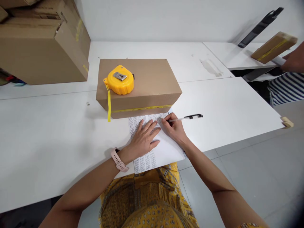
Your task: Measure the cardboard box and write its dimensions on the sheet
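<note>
A sheet of paper (167, 148) with columns of handwriting lies at the table's front edge, its lower part reaching past that edge. My left hand (145, 138) rests flat on it with the fingers spread. In my right hand (175, 127) is a pen (190, 117) with a clear barrel and black cap end, its tip hidden behind the fingers near the sheet's upper right. Just beyond the paper sits a closed cardboard box (147, 76) with a yellow printed strip along its front. On top of the box lies a yellow tape measure (121, 80), its yellow strap hanging down.
Large cardboard boxes (35, 57) stand at the left against the wall. The white table (225, 107) has a seam and a tape mark. At the far right are a dark bottle (257, 30), a small box (273, 47) and another person's arm (295, 60).
</note>
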Action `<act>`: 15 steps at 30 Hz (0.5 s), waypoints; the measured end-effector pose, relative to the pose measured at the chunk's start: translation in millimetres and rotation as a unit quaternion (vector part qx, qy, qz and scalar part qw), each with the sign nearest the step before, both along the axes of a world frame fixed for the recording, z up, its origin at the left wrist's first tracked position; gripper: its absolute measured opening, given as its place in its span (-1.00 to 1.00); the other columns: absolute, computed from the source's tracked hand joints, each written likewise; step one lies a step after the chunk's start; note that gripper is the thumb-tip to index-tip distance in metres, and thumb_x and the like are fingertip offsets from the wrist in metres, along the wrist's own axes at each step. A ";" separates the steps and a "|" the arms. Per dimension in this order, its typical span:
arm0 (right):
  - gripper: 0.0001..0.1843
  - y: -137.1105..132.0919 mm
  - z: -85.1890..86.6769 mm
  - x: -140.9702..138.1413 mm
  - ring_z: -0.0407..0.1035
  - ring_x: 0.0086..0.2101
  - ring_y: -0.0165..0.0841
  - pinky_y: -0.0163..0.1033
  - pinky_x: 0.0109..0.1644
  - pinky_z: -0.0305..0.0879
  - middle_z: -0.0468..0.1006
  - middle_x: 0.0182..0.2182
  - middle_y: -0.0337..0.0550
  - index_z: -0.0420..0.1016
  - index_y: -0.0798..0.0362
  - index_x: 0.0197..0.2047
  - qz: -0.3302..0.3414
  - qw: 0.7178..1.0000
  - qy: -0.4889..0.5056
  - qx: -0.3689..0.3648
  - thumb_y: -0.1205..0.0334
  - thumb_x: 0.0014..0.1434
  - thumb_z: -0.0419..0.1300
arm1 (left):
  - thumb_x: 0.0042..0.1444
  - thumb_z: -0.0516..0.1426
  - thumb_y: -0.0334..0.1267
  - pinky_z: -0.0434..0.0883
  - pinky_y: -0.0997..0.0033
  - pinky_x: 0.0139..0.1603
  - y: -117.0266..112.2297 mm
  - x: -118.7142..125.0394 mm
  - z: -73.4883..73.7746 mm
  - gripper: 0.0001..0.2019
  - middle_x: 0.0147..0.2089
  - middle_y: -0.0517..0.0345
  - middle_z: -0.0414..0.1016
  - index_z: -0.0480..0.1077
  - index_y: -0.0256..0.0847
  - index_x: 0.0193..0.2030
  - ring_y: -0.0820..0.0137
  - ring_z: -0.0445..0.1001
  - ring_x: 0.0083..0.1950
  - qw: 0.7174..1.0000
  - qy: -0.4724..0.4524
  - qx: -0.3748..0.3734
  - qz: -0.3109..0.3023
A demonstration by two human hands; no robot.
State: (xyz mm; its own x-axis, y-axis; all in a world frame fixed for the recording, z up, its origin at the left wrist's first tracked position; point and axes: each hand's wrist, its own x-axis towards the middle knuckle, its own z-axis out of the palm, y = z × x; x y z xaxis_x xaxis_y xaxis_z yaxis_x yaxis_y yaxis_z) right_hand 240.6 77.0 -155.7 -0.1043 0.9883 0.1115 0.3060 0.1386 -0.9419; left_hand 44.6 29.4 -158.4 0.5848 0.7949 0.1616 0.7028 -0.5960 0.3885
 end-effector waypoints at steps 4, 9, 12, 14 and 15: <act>-0.67 -2.3 0.3 0.7 0.21 -0.50 -0.45 -0.29 -0.45 0.15 0.37 -0.49 -0.32 0.31 -0.02 -0.35 -0.007 0.999 0.040 -0.027 -0.06 0.21 0.27 | 0.36 0.10 -0.12 -0.18 -0.23 0.54 -0.6 0.1 -1.1 -0.55 0.49 -0.17 0.20 0.35 -0.20 0.32 0.01 0.07 0.54 1.000 -0.011 -0.002 0.006; -0.60 -1.6 -3.2 2.6 0.06 -0.54 -0.47 -0.28 -0.46 0.02 0.20 -0.60 -0.37 0.24 -0.01 -0.50 -0.043 0.999 0.010 -0.005 -0.02 0.18 0.30 | 0.37 0.09 -0.11 -0.18 -0.22 0.54 -0.8 -0.3 -2.0 -0.55 0.49 -0.16 0.19 0.35 -0.20 0.32 0.02 0.06 0.54 1.000 -0.003 0.004 0.004; -0.61 -0.3 -3.6 1.7 0.05 -0.54 -0.47 -0.28 -0.46 -0.01 0.19 -0.60 -0.38 0.23 -0.01 -0.50 -0.037 0.999 0.000 -0.004 0.01 0.16 0.30 | 0.38 0.08 -0.10 -0.16 -0.22 0.54 -0.9 -0.2 -2.4 -0.55 0.49 -0.17 0.20 0.35 -0.22 0.32 0.03 0.07 0.54 1.000 0.014 0.017 0.003; -0.63 0.2 -3.3 0.7 0.05 -0.53 -0.47 -0.28 -0.46 -0.01 0.19 -0.61 -0.37 0.23 -0.01 -0.50 -0.036 0.999 -0.003 0.003 0.04 0.16 0.29 | 0.38 0.08 -0.09 -0.14 -0.21 0.54 -1.0 -0.1 -2.8 -0.55 0.49 -0.15 0.20 0.35 -0.22 0.33 0.04 0.07 0.54 0.999 0.026 0.028 0.003; -0.64 0.3 -3.1 0.2 0.05 -0.53 -0.47 -0.28 -0.45 -0.01 0.19 -0.61 -0.37 0.23 -0.01 -0.51 -0.035 0.999 -0.003 0.005 0.05 0.16 0.29 | 0.39 0.08 -0.09 -0.13 -0.20 0.54 -1.1 -0.1 -2.9 -0.54 0.49 -0.15 0.20 0.34 -0.23 0.33 0.04 0.07 0.54 0.999 0.031 0.033 0.003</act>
State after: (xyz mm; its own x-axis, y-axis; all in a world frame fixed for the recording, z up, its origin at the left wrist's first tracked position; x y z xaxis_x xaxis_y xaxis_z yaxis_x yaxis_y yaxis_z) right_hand 240.8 77.3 -158.8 -0.0363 0.9919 0.1218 0.3211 0.1270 -0.9385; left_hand 44.6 28.3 -161.3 0.5902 0.7875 0.1775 0.7280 -0.6142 0.3046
